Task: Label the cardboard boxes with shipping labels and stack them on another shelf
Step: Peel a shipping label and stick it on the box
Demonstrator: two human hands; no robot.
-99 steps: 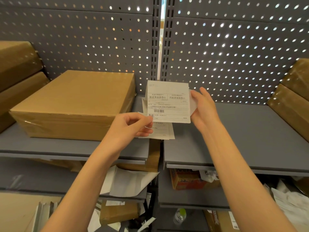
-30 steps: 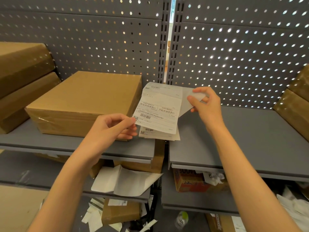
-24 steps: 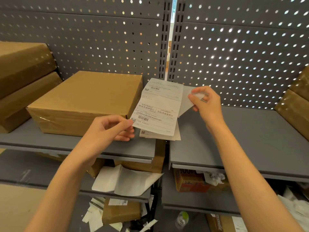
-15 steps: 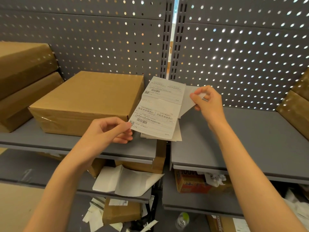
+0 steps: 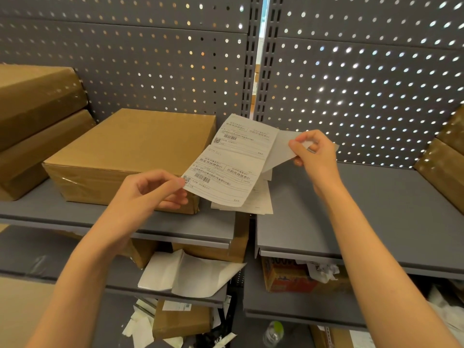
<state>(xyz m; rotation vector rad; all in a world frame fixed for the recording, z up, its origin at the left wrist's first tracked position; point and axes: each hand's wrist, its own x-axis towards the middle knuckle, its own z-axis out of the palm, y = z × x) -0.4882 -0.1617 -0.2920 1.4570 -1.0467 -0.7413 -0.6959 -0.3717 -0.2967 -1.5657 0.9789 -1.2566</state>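
A white shipping label [image 5: 223, 180] with a barcode hangs in front of me, above the shelf. My left hand [image 5: 148, 194] pinches its lower left corner. My right hand [image 5: 313, 156] pinches the grey backing sheet [image 5: 281, 149], which is folded away to the right behind the label. A second printed label [image 5: 247, 136] shows on the strip just above the first. A flat cardboard box [image 5: 130, 156] lies on the grey shelf [image 5: 75, 212], left of the label. Loose label sheets [image 5: 261, 204] lie on the shelf under the held one.
Two stacked cardboard boxes [image 5: 32, 126] lean at the far left, and more boxes [image 5: 444, 164] stand at the far right. The right shelf board [image 5: 376, 209] is bare grey metal. Backing paper scraps [image 5: 190, 275], boxes and a bottle [image 5: 273, 332] crowd the lower shelves.
The label has peeled further off its backing: my left hand drew its corner down and left, while my right hand pulled the backing right. The second label above has come into view.
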